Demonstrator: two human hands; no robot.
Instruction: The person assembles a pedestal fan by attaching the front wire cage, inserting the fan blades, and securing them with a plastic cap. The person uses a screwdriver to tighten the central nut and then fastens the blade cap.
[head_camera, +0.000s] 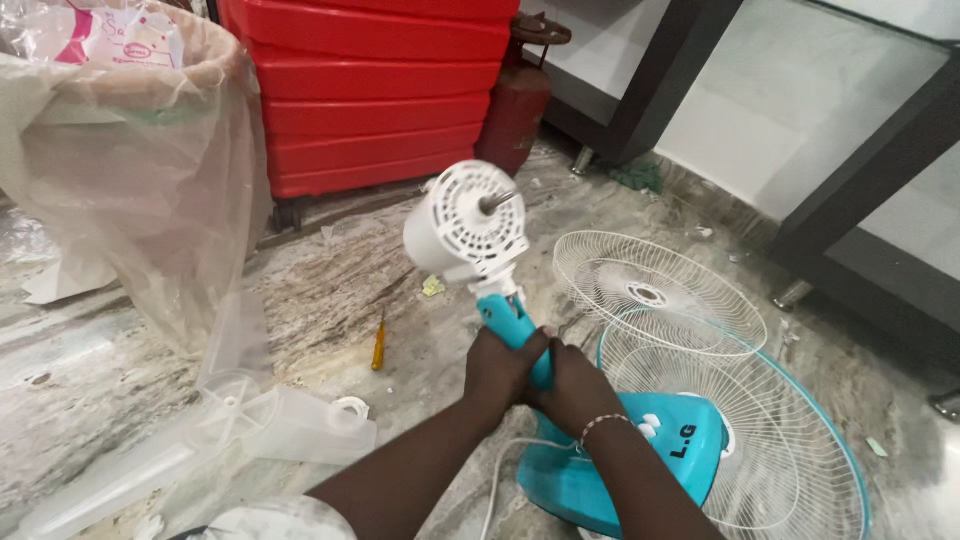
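Observation:
A table fan with its grilles and blades off stands on the stone floor. Its white motor housing (466, 228) with a bare metal shaft tops a turquoise neck (503, 317) that rises from a turquoise base (668, 440). My left hand (500, 368) and my right hand (570, 383) are both wrapped around the lower neck, side by side and touching. A bead bracelet sits on my right wrist. Two wire grilles lie to the right: a white one (655, 290) and a turquoise-rimmed one (780, 440) partly under the base.
A translucent fan blade (235, 420) lies at the left, with a yellow-handled screwdriver (379, 345) beyond it. A plastic-lined bin (130, 150) stands far left, red crates (380, 90) and a red cylinder (515, 110) behind. Dark furniture legs (860, 190) are on the right.

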